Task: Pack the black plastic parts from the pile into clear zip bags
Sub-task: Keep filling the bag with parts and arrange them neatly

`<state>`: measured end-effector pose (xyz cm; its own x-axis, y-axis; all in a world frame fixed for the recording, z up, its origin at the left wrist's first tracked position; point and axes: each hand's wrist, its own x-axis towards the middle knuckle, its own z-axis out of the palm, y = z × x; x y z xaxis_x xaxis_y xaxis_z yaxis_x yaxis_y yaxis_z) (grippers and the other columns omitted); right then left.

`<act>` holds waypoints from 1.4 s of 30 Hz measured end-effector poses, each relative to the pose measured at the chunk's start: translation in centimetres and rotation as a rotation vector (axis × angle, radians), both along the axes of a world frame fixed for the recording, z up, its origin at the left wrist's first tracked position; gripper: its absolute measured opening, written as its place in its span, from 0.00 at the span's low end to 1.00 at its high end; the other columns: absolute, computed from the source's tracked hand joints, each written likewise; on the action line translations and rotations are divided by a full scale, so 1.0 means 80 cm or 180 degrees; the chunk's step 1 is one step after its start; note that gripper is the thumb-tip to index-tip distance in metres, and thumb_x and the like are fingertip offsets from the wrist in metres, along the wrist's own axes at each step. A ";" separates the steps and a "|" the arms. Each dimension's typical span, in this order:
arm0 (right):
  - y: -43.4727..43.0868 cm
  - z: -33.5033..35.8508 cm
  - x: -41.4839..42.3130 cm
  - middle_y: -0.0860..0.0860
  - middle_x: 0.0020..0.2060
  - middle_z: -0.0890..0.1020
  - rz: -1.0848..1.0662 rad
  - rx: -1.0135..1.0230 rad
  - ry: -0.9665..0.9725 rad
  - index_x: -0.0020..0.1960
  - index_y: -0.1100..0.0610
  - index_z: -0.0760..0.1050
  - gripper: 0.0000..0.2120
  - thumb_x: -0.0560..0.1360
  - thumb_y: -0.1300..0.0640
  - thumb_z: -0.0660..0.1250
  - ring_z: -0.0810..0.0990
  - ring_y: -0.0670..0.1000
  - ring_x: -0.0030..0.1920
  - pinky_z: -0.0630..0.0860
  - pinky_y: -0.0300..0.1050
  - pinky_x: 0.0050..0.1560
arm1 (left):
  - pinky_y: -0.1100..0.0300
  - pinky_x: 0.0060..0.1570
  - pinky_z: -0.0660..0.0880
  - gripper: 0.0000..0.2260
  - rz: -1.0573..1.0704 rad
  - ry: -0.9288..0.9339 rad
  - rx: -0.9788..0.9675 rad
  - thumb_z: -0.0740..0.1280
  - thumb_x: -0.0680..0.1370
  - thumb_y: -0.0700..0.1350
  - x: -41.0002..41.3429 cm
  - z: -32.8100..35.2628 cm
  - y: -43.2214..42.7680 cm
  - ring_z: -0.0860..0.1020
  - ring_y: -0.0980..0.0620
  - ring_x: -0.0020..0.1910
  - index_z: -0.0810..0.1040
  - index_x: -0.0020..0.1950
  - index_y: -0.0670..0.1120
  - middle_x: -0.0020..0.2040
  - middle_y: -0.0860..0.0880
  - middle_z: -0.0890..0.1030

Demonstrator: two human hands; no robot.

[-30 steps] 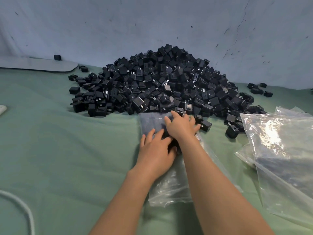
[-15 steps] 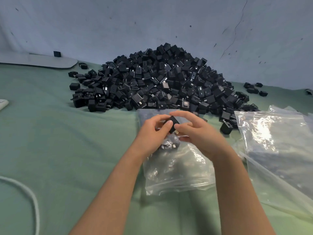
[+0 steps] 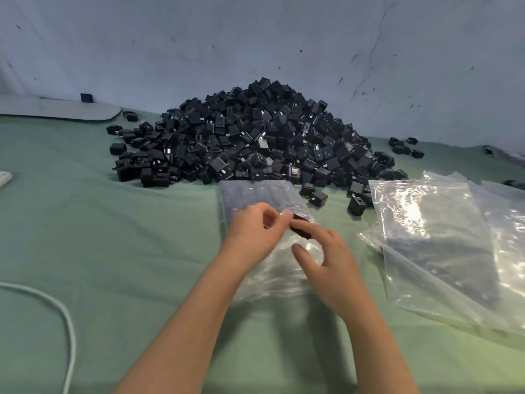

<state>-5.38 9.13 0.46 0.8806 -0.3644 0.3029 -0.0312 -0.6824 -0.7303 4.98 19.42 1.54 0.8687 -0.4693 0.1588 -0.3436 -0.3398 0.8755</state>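
Note:
A big pile of black plastic parts [image 3: 255, 137] lies on the green cloth against the wall. In front of it lies a clear zip bag [image 3: 255, 194], with rows of parts showing through its far end. My left hand [image 3: 252, 231] pinches the bag's clear film near the middle. My right hand [image 3: 326, 260] holds one black part [image 3: 301, 230] at its fingertips, right against the left thumb and over the bag. Whether the part is inside the film I cannot tell.
A loose stack of empty clear bags [image 3: 431, 240] lies at the right. A white cable [image 3: 68, 322] curves at the lower left. A grey flat board [image 3: 56, 109] sits at the back left. A few stray parts [image 3: 403, 146] lie by the wall on the right.
My right hand has taken a black part from the pile's edge and brought it back. Both hands have moved toward me and met over the bag, where the left now pinches the film.

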 end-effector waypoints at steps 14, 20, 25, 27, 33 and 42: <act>0.011 0.016 -0.047 0.41 0.44 0.83 0.0032 0.0253 0.0112 0.49 0.39 0.79 0.10 0.76 0.55 0.65 0.78 0.43 0.50 0.70 0.31 0.50 | 0.59 0.43 0.72 0.03 -0.0577 -0.0875 0.0627 0.65 0.77 0.44 -0.015 0.002 0.007 0.76 0.51 0.41 0.76 0.43 0.50 0.40 0.52 0.79; 0.035 -0.003 -0.008 0.50 0.65 0.70 -0.0409 -0.1241 0.0776 0.67 0.46 0.71 0.18 0.78 0.53 0.58 0.66 0.53 0.64 0.63 0.43 0.65 | 0.57 0.46 0.74 0.03 -0.0697 -0.1070 0.0726 0.65 0.77 0.47 -0.021 0.021 0.009 0.75 0.53 0.42 0.76 0.43 0.52 0.42 0.54 0.77; 0.031 -0.016 0.033 0.52 0.55 0.80 -0.0388 -0.1821 0.0840 0.59 0.54 0.74 0.14 0.78 0.58 0.55 0.73 0.55 0.57 0.63 0.44 0.55 | 0.57 0.50 0.70 0.06 -0.0656 -0.1612 0.1153 0.62 0.79 0.49 -0.030 0.031 0.011 0.74 0.51 0.49 0.77 0.51 0.51 0.45 0.53 0.72; 0.023 -0.017 0.044 0.51 0.50 0.81 -0.0479 -0.1574 0.1074 0.54 0.53 0.75 0.10 0.77 0.56 0.57 0.77 0.53 0.53 0.62 0.41 0.46 | 0.57 0.50 0.70 0.07 -0.0807 -0.1721 0.1395 0.62 0.78 0.50 -0.032 0.033 0.012 0.74 0.51 0.51 0.77 0.53 0.51 0.47 0.53 0.73; 0.005 -0.048 0.046 0.52 0.54 0.77 -0.0391 -0.0809 0.1116 0.58 0.57 0.73 0.11 0.79 0.59 0.57 0.76 0.51 0.54 0.67 0.34 0.49 | 0.53 0.59 0.71 0.12 -0.0822 -0.1016 0.0964 0.60 0.79 0.52 0.003 0.012 0.010 0.75 0.51 0.55 0.79 0.56 0.49 0.54 0.50 0.77; -0.001 -0.038 0.052 0.44 0.46 0.77 -0.0738 -0.0500 0.0494 0.63 0.52 0.68 0.17 0.77 0.65 0.58 0.75 0.31 0.47 0.67 0.27 0.44 | 0.50 0.74 0.48 0.23 0.0654 -0.0482 0.1259 0.61 0.78 0.59 0.067 -0.056 -0.012 0.47 0.44 0.76 0.66 0.72 0.56 0.78 0.45 0.50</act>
<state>-1.22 9.03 -2.55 0.8196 -0.5203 0.2399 -0.3019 -0.7481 -0.5910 10.30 18.44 -2.90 0.9307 -0.3401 0.1345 -0.3482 -0.7117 0.6101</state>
